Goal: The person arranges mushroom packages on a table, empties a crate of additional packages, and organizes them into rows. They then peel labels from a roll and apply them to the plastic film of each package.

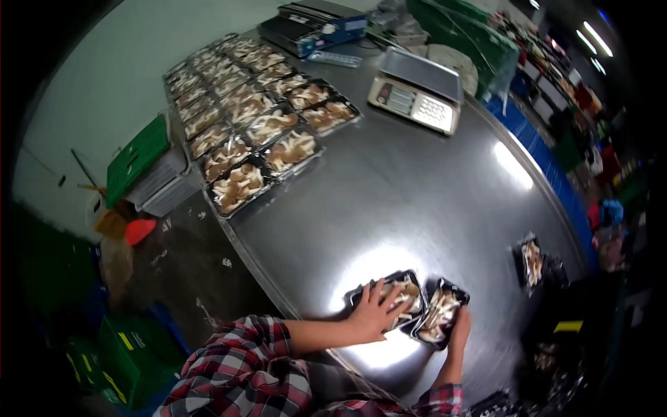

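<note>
Two black trays of mushrooms lie side by side on the steel table [306, 222], near its front edge. My left hand [373, 314] rests with spread fingers over the left mushroom tray [410, 295], covering part of it. The right mushroom tray [440, 313] stands slightly askew, close against the other. My right hand [459, 330] is at its right side, fingers along the tray's edge and partly hidden from view.
Rows of wrapped mushroom trays [250, 104] fill the far left. A weighing scale [417, 94] stands at the back, with a dark blue machine [313, 28] beside it. Another mushroom tray [531, 263] lies at right. Stacked crates [149, 167] stand beyond the left edge.
</note>
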A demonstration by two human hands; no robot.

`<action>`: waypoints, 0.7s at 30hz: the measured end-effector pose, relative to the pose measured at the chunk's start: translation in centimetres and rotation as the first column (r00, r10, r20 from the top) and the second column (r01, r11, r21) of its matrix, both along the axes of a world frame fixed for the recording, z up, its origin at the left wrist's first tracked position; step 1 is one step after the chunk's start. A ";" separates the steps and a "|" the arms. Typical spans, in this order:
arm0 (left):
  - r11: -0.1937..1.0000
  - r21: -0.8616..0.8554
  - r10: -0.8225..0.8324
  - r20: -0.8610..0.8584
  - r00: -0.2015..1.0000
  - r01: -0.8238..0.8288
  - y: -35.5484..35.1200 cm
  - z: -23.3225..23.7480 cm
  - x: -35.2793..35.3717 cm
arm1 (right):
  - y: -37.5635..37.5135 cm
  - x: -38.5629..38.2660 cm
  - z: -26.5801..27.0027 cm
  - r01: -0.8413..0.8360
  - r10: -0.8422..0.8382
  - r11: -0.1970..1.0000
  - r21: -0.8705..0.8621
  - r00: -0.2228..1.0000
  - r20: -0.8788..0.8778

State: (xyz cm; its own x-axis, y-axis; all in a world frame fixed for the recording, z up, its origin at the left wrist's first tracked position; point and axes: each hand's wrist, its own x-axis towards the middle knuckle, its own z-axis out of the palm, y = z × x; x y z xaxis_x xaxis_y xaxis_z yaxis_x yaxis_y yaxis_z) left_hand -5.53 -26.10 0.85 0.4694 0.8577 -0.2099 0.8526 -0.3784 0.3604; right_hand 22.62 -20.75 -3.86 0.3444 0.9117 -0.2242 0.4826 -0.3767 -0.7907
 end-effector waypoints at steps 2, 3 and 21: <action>1.000 0.015 0.014 0.060 0.998 -0.015 -0.2 -0.5 -1.1 | 0.1 -1.6 -0.4 -0.193 0.196 0.977 -0.087 0.980 0.036; 0.997 0.016 0.073 0.100 0.992 -0.075 0.4 -0.6 -2.3 | 0.5 -2.6 0.4 -0.177 0.153 0.971 -0.163 0.977 -0.149; 0.751 0.324 0.610 -0.007 0.792 -0.576 0.4 -0.3 -30.2 | 15.3 -42.5 -1.5 -0.469 0.488 0.873 0.132 0.841 -0.234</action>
State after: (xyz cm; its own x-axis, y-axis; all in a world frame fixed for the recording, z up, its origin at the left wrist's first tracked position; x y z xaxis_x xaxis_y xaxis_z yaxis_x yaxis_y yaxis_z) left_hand -35.68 -25.73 0.57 -0.1645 0.9835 0.0758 0.9662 0.1452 0.2130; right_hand -19.91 -5.49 -5.33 -0.1982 0.9643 -0.1757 0.3703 -0.0923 -0.9243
